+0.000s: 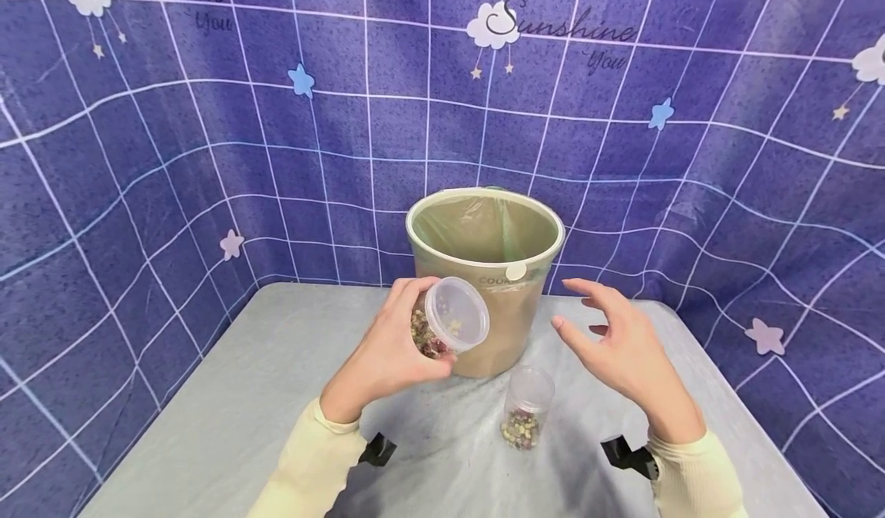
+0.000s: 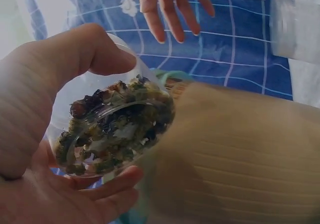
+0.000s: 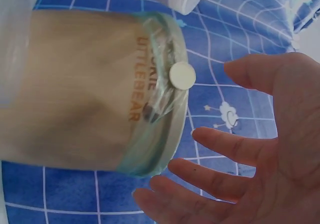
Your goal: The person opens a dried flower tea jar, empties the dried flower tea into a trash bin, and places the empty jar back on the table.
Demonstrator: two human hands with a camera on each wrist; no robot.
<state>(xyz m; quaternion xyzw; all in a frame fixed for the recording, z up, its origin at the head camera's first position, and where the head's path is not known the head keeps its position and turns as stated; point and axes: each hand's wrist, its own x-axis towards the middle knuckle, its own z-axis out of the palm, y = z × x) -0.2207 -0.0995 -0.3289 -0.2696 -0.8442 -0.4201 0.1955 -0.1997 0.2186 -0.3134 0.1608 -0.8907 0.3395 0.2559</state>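
Observation:
My left hand (image 1: 387, 353) grips a clear plastic jar (image 1: 458, 317) of dried flower buds and pieces. The jar is tilted in front of the bin's near side, its translucent top end facing right. In the left wrist view the thumb lies along one side of the jar (image 2: 120, 119) and the fingers support it from beneath. My right hand (image 1: 625, 341) hangs to the right of the bin with thumb and fingers spread apart, holding nothing. A second clear jar (image 1: 527, 410) stands on the table between the hands, dried flowers filling its lower part.
A tan bin (image 1: 508, 322) with a pale rim and a clear-green liner stands at the back of the grey table (image 1: 276, 380). Behind and on both sides hangs a blue gridded curtain (image 1: 332, 141). Black straps (image 1: 629, 456) sit on the wrists.

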